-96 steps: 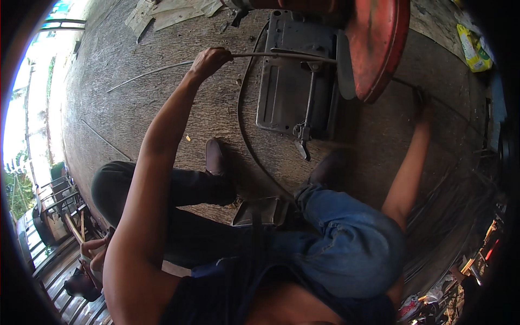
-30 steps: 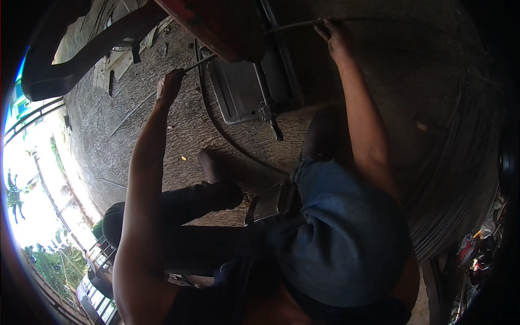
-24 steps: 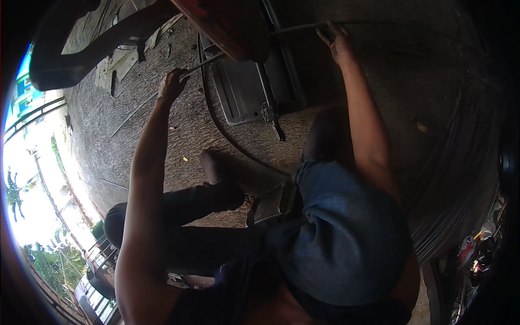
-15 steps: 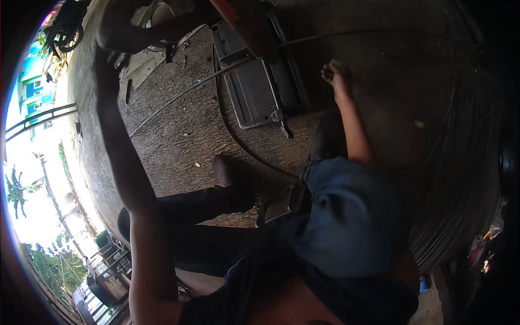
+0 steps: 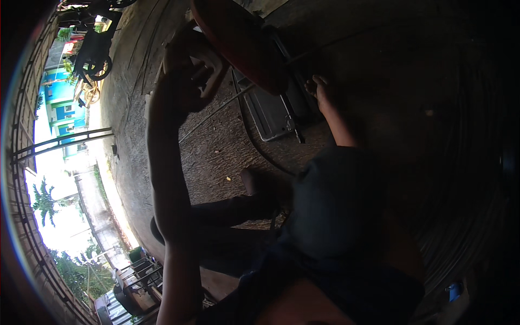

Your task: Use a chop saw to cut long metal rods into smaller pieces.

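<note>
A red, rounded saw head point(image 5: 238, 46), seemingly of a cut-off saw, stands over a dark flat saw base point(image 5: 264, 119) with a metal clamp point(image 5: 295, 128). Across the base, partly under the red head, runs a thin metal rod point(image 5: 214, 114). My left hand point(image 5: 187, 81) is curled beside the red head at what looks like its handle; deep shade hides the grip. My right hand point(image 5: 319, 89) is closed just right of the base, near the rod's line. Whatever its fingers may hold cannot be made out.
A dark cable point(image 5: 250, 138) curves from the base toward my legs. My shoe point(image 5: 249, 181) rests on the rough floor point(image 5: 208, 162). Several thin wires or rods point(image 5: 444, 244) lie in shade at the right. A motorbike point(image 5: 95, 51) stands far left, near the bright opening.
The view has shifted, and the red head now looks larger and covers more of the base. My left hand is now more curled beside it. My right hand appears closer to the base.
</note>
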`<action>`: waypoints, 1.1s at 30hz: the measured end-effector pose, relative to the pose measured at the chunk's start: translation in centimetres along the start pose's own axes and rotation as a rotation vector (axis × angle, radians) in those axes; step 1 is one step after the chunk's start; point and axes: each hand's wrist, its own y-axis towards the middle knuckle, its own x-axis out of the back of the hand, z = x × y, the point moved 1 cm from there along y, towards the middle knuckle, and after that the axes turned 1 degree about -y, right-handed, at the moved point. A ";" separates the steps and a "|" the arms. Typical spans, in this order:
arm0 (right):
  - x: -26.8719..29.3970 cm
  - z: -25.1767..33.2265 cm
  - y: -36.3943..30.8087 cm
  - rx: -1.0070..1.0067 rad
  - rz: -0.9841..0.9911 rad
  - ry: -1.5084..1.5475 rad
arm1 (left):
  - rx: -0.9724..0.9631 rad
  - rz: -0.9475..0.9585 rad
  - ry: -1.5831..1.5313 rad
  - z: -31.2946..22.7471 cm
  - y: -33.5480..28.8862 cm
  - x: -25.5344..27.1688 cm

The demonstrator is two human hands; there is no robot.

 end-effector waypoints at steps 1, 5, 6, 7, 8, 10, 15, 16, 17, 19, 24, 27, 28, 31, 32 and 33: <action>0.5 -0.4 0.5 0.039 -0.066 0.024 | -0.211 0.074 0.450 1.9 -0.5 -0.4; -1.4 -2.5 1.2 -0.004 -0.104 0.137 | 0.164 -0.246 -0.253 1.7 -4.4 -3.1; -1.4 -2.3 1.7 -0.007 -0.102 0.146 | 0.110 -0.208 -0.038 1.1 -5.0 -4.1; -1.5 -2.0 2.3 0.000 -0.082 0.141 | 0.056 -0.169 0.176 0.5 -5.3 -4.6; -1.0 -2.2 2.6 0.002 -0.072 0.124 | 0.164 -0.224 -0.240 1.7 -4.9 -4.1; 0.7 -2.6 2.5 -0.007 -0.088 0.108 | 0.124 -0.196 -0.030 3.6 -5.4 -4.3; 1.5 -2.4 2.5 0.019 -0.113 0.068 | 0.295 -0.302 0.081 2.5 -6.4 -8.1; 1.9 -2.1 2.6 0.029 -0.124 0.067 | 0.173 -0.213 0.313 2.2 -6.8 -8.7; 1.5 -2.2 2.9 0.036 -0.124 0.066 | 0.047 -0.132 0.544 2.1 -7.1 -8.7; 1.1 -2.3 3.6 0.051 -0.129 0.059 | -0.183 -0.126 0.866 3.1 -7.1 -7.5; 2.5 -3.8 5.3 0.054 -0.146 -0.006 | -0.458 -0.123 1.107 5.2 -6.5 -7.4; 0.4 -4.2 5.5 0.046 -0.111 -0.012 | -0.420 -0.191 1.179 3.4 -6.7 -6.2; -1.1 -4.3 5.3 0.042 -0.089 -0.004 | -0.396 -0.224 1.107 2.6 -7.0 -5.4; 3.6 -5.8 5.9 0.051 -0.163 -0.074 | -0.244 -0.168 1.029 3.9 -6.2 -7.1; 3.5 -5.8 6.0 0.055 -0.161 -0.078 | -0.260 -0.190 1.037 3.6 -6.1 -7.1; 3.4 -5.7 6.1 0.059 -0.159 -0.084 | -0.276 -0.212 1.044 3.4 -6.0 -7.2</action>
